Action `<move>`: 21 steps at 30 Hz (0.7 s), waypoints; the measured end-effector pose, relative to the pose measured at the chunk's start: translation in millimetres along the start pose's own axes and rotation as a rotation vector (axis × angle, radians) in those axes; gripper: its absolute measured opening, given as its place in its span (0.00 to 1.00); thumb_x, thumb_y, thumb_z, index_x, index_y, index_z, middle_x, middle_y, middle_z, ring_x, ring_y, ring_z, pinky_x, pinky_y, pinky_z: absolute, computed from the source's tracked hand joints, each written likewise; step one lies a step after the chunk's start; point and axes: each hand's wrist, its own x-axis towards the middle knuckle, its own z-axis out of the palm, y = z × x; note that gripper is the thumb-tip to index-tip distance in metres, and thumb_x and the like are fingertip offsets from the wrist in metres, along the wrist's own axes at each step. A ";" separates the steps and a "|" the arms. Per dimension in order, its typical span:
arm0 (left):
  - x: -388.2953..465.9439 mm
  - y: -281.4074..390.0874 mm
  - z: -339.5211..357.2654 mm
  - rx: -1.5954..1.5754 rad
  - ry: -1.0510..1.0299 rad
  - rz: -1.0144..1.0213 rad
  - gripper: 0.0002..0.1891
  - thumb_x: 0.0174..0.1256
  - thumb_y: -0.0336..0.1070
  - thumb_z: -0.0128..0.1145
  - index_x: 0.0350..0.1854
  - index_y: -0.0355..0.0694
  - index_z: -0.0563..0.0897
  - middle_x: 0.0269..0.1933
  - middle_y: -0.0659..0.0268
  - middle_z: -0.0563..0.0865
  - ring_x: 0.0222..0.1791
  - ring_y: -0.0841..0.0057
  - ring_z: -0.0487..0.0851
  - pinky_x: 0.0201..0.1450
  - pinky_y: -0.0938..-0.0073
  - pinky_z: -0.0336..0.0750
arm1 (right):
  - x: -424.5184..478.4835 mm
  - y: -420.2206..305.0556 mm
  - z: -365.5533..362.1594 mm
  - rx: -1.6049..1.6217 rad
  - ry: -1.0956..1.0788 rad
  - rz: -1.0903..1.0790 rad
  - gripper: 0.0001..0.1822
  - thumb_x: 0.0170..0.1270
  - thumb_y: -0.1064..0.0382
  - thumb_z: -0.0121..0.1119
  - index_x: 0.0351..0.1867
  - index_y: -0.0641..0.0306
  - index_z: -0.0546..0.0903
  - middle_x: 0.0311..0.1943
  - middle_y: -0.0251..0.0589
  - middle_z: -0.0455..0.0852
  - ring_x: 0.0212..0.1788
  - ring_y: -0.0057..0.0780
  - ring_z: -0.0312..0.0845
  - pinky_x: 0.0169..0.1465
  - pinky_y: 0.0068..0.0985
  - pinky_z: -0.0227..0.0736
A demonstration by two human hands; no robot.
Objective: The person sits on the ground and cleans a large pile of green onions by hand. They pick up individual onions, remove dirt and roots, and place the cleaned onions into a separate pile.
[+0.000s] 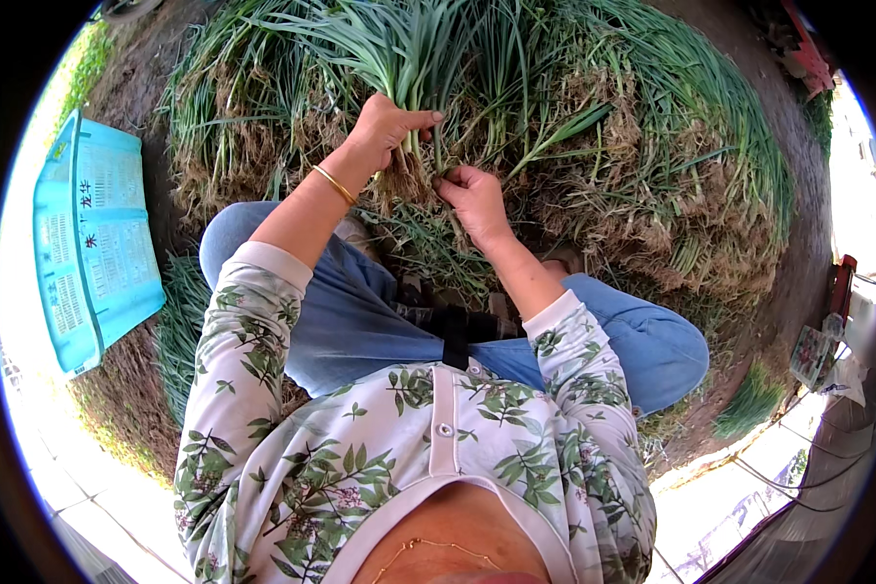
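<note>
In front of me, my left hand [387, 131] is closed around the lower stems of a bunch of young allium plants [407, 62], likely green garlic or leeks. Their leaves fan out away from me, and brown roots [401, 182] hang below the fist. To the right, my right hand [474, 201] pinches the root end of a single stalk [438, 146] between thumb and fingers. This stalk stands just beside the bunch. Behind both hands spreads a large heap of the same plants [671, 146], with matted, earthy roots facing me.
A turquoise plastic crate [120, 226] bearing writing stands at the left. More green leaves [182, 328] lie between it and my knee. Trimmings [438, 248] cover the ground between my legs. A small leafy bundle [748, 401] lies at the right, near cables [796, 489].
</note>
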 end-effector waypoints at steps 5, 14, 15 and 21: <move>-0.8 -1.6 3.4 -0.009 -0.045 -0.095 0.06 0.48 0.25 0.67 0.26 0.29 0.82 0.20 0.59 0.82 0.18 0.74 0.79 0.18 0.74 0.70 | 2.4 -0.6 3.6 0.235 -0.095 0.135 0.09 0.58 0.64 0.64 0.27 0.69 0.81 0.21 0.33 0.80 0.23 0.19 0.71 0.29 0.21 0.67; 7.5 -0.1 -7.7 -0.054 0.038 -0.034 0.05 0.51 0.24 0.64 0.28 0.28 0.82 0.22 0.59 0.81 0.19 0.74 0.79 0.19 0.74 0.72 | 2.9 -18.7 -6.0 -0.173 0.003 -0.233 0.08 0.59 0.66 0.61 0.31 0.71 0.79 0.23 0.36 0.77 0.24 0.24 0.69 0.32 0.22 0.66; 7.5 3.2 -10.9 -0.091 0.041 -0.033 0.05 0.51 0.23 0.64 0.29 0.28 0.82 0.23 0.59 0.82 0.19 0.74 0.79 0.20 0.73 0.73 | -8.6 -24.1 -9.8 -0.315 -0.024 -0.308 0.08 0.59 0.66 0.61 0.31 0.71 0.79 0.23 0.38 0.76 0.24 0.26 0.69 0.33 0.23 0.66; 15.2 14.9 -18.5 -0.197 0.141 0.028 0.07 0.49 0.25 0.65 0.22 0.26 0.81 0.22 0.56 0.82 0.17 0.70 0.78 0.18 0.70 0.71 | -68.5 10.0 -32.3 -0.580 -0.651 -0.465 0.06 0.58 0.66 0.57 0.32 0.67 0.78 0.28 0.48 0.79 0.36 0.47 0.77 0.41 0.36 0.72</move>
